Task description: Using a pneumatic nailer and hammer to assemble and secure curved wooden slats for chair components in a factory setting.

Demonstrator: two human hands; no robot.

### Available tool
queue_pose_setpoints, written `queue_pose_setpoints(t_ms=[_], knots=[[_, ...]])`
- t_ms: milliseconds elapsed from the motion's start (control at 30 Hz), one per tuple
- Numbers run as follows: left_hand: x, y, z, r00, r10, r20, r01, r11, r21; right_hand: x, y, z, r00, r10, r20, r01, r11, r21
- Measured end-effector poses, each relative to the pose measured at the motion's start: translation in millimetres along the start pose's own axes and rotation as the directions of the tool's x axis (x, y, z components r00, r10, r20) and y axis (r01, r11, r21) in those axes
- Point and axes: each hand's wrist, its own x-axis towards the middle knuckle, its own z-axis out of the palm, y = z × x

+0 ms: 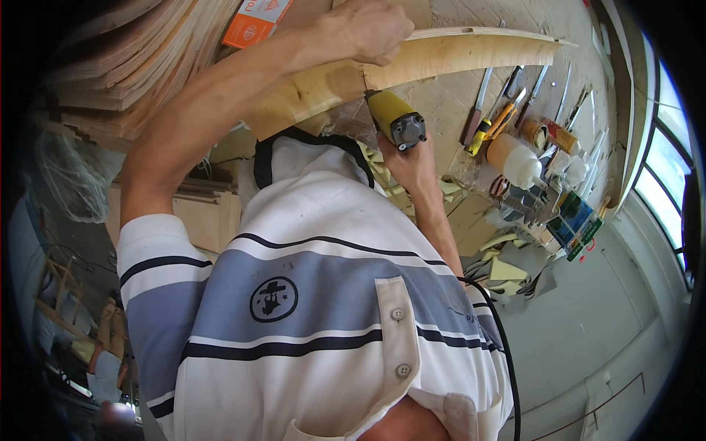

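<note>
My left hand (375, 33) reaches across the top of the view with its fingers curled closed at the upper edge of a curved plywood strip (471, 55). The hidden fingertips seem to grip that edge. A wider, pale plywood piece (294, 99) continues the strip toward the left, under my forearm. My right hand (412, 162) is wrapped round the handle of a yellow nail gun (390, 110) with a dark grey end cap. The tool's nose meets the lower edge of the plywood, near the joint between the two parts; the exact contact is hard to see.
Stacked plywood sheets (125, 66) rise at the left, beside an orange and white box (257, 18). To the right lie a yellow utility knife (507, 114), several chisel-like tools, a plastic bottle (515, 162) and a green box (577, 220). A black hose (507, 353) runs down my side.
</note>
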Motion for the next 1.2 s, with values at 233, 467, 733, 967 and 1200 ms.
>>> queue_pose_setpoints(t_ms=[233,467,733,967,1200], knots=[[4,-4,6,1.000,-0.004,0.026,0.004,1.000,-0.005,-1,10,5,1.000,-0.012,-0.024,0.013,0.999,0.040],[4,-7,5,1.000,-0.020,-0.022,0.018,0.998,-0.066,5,8,2,1.000,0.026,0.015,-0.027,0.998,0.060],[6,-11,9,0.998,-0.027,-0.054,0.024,0.998,-0.053,9,6,9,0.995,-0.047,-0.091,0.055,0.995,0.087],[7,-18,8,0.999,-0.018,-0.044,0.012,0.990,-0.138,8,12,12,0.992,-0.041,-0.119,0.051,0.995,0.086],[10,-24,15,0.999,0.013,-0.051,-0.022,0.984,-0.176,9,8,10,0.996,0.014,-0.090,-0.003,0.992,0.123]])
